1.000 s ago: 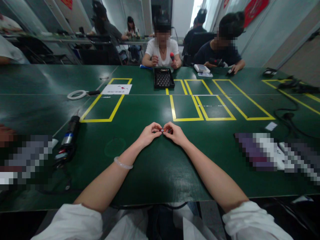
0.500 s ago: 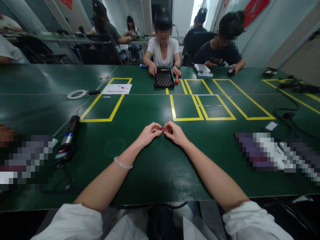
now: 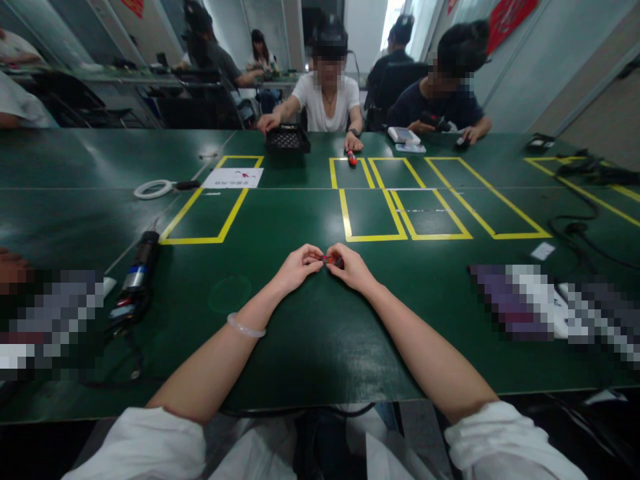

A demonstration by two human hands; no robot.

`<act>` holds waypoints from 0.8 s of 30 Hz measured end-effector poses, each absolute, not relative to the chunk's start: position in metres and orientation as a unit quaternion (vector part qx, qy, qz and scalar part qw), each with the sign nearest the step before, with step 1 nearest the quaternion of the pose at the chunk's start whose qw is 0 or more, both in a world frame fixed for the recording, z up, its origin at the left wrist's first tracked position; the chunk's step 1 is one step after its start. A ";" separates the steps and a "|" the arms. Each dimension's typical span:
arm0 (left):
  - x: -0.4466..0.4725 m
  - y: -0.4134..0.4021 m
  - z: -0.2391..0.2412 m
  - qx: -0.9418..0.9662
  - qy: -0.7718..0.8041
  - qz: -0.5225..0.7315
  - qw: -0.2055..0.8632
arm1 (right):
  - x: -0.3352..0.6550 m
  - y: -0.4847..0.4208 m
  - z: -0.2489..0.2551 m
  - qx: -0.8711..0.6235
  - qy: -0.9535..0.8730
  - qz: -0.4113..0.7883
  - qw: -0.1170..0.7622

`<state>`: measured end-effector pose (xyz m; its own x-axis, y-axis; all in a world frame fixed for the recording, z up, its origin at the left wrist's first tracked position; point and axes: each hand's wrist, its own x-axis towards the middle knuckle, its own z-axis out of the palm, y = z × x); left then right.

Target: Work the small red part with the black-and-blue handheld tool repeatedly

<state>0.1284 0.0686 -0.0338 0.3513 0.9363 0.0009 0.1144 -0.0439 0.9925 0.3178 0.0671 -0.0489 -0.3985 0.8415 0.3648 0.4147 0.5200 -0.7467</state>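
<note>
My left hand [image 3: 303, 268] and my right hand [image 3: 349, 267] meet over the green table [image 3: 300, 320], near its middle. Between their fingertips is a small red and dark object [image 3: 325, 259]; its kind is too small to make out. The left thumb and fingers pinch one end. My right fingers are curled round the other end and hide much of it.
To the left lies a black and silver stick-shaped tool [image 3: 140, 267] with a cord. A white cable coil [image 3: 154, 189] and a printed sheet [image 3: 233, 178] lie beyond. Across, a co-worker [image 3: 327, 100] touches a black tray [image 3: 289, 140] and a red object [image 3: 353, 159]. Yellow tape outlines mark the tabletop.
The co-worker opposite has shifted the black tray to my left and tilted it. My own hands have barely moved and keep hold of the small object.
</note>
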 end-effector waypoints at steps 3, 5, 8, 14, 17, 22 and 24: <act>0.129 0.067 -0.032 0.609 0.429 0.377 0.550 | 0.318 0.067 -0.050 -0.397 -0.782 0.287 0.384; 0.129 0.067 -0.031 0.603 0.434 0.373 0.556 | 0.318 0.067 -0.051 -0.396 -0.780 0.289 0.390; 0.128 0.068 -0.032 0.598 0.439 0.371 0.559 | 0.318 0.068 -0.052 -0.396 -0.774 0.294 0.396; 0.128 0.070 -0.036 0.605 0.445 0.358 0.555 | 0.318 0.070 -0.053 -0.409 -0.740 0.339 0.412; 0.123 0.066 -0.028 0.622 0.439 0.328 0.559 | 0.320 0.072 -0.053 -0.413 -0.705 0.383 0.431; 0.088 0.042 0.000 0.702 0.473 0.212 0.488 | 0.320 0.073 -0.052 -0.412 -0.678 0.426 0.435; 0.062 0.029 0.011 0.729 0.502 0.180 0.429 | 0.320 0.072 -0.051 -0.413 -0.677 0.430 0.432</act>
